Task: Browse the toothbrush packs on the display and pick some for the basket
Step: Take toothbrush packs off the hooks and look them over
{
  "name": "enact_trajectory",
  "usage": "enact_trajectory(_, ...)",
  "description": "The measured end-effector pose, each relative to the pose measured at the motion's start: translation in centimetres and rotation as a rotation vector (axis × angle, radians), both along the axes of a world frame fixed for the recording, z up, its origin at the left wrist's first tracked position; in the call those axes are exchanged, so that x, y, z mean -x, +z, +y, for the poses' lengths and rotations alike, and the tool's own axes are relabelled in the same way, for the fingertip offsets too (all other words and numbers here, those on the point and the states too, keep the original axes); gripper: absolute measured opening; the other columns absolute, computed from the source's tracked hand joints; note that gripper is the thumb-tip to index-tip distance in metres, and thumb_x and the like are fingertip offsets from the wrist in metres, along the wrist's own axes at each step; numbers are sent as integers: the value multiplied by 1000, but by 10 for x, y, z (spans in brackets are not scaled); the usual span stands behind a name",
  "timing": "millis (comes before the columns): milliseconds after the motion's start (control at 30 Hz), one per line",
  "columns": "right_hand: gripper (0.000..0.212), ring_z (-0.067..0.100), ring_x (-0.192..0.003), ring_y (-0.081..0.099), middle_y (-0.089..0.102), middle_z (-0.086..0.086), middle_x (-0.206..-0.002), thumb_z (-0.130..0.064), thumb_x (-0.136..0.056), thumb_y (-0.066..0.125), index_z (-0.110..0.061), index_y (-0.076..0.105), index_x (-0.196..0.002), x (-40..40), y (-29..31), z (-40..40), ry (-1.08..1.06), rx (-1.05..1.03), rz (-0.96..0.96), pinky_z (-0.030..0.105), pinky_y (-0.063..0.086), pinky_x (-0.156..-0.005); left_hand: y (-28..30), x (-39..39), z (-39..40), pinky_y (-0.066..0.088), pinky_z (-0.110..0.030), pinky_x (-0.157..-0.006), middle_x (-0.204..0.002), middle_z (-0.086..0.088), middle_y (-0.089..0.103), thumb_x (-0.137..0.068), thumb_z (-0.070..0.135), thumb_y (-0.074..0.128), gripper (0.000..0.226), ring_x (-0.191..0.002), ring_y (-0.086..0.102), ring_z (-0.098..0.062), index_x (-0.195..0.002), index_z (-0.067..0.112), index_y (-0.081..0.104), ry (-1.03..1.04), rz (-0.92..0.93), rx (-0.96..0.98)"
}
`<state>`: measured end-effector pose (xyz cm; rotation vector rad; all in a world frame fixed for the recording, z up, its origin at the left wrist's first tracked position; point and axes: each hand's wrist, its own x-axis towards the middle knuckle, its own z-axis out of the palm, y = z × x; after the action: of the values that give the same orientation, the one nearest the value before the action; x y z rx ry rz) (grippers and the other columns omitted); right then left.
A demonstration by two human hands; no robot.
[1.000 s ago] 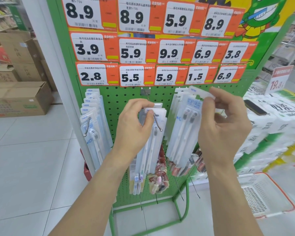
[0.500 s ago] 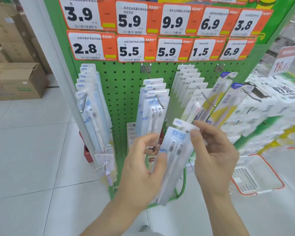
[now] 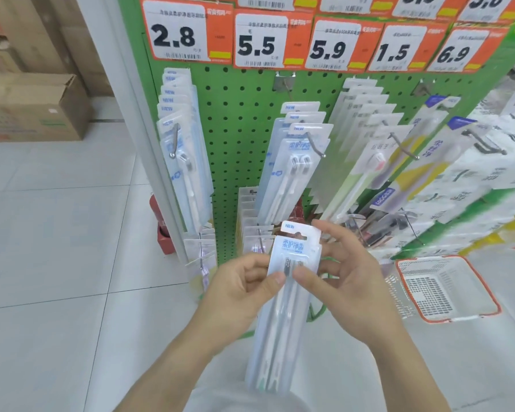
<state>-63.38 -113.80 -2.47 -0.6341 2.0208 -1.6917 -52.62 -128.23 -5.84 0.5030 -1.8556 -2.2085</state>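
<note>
I hold a clear twin toothbrush pack [image 3: 283, 319] with a white-and-blue header upright in front of me, low in the view. My left hand [image 3: 244, 288] pinches its left edge with thumb on the front. My right hand [image 3: 344, 278] grips its right edge, thumb across the front. Several more toothbrush packs hang on hooks of the green pegboard display [image 3: 241, 120]: a left column [image 3: 180, 144], a middle column [image 3: 298, 156] and right columns [image 3: 369, 138]. The white basket [image 3: 446, 288] with an orange rim sits on the floor at the right.
Orange-and-white price tags [image 3: 268, 43] line the top of the display. Cardboard boxes [image 3: 33, 105] stand at the far left on the white tiled floor. Stacked white and green packaged goods [image 3: 482, 185] fill the right side. A red object [image 3: 161, 230] sits behind the display's white post.
The pack came off the right hook and has been lowered toward me. Both hands now hold it upright at mid-height. The view has tilted downward, showing more floor and basket.
</note>
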Motion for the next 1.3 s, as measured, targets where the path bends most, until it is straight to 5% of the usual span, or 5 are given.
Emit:
enact_trajectory(467,61,34,-82,76,77,12,-100,-15,-68,85,-20,63,-125,7,-25,-5,-217,52,-126,52,62,-71,-23,-19,-18,57,-40,-93,-90,-3,79,-91,16,72,12,-91,76,-27,-102,15,76,-19,-251,35)
enact_trajectory(600,56,24,-82,74,76,5,-92,-2,-77,81,-12,61,-127,20,-29,3,-334,113,-232,37,60,-62,-27,-23,-27,55,-32,-86,-93,0,79,-95,20,68,14,-92,75,-22,-107,17,75,-137,-315,82)
enact_trajectory(800,70,21,-80,75,76,9,-105,-14,-64,87,-9,54,-126,31,-28,13,-413,84,-266,37,60,-62,-37,-31,-34,53,-16,-67,-94,-9,79,-96,6,64,13,-81,72,-13,-103,8,75,-159,-369,-70)
enact_trajectory(1033,66,21,-88,75,78,8,-106,-9,-73,83,-9,48,-129,36,-38,18,-369,47,-312,46,60,-86,-47,-28,-36,56,-26,-80,-96,-4,79,-96,7,65,15,-94,75,-23,-106,9,75,-70,-308,32)
enact_trajectory(1300,78,25,-82,71,75,10,-91,-33,-49,90,-13,52,-115,46,-47,31,-306,-91,-305,44,58,-87,-45,-23,-37,52,-12,-80,-93,10,79,-95,3,64,24,-88,73,-7,-93,23,78,116,-238,168)
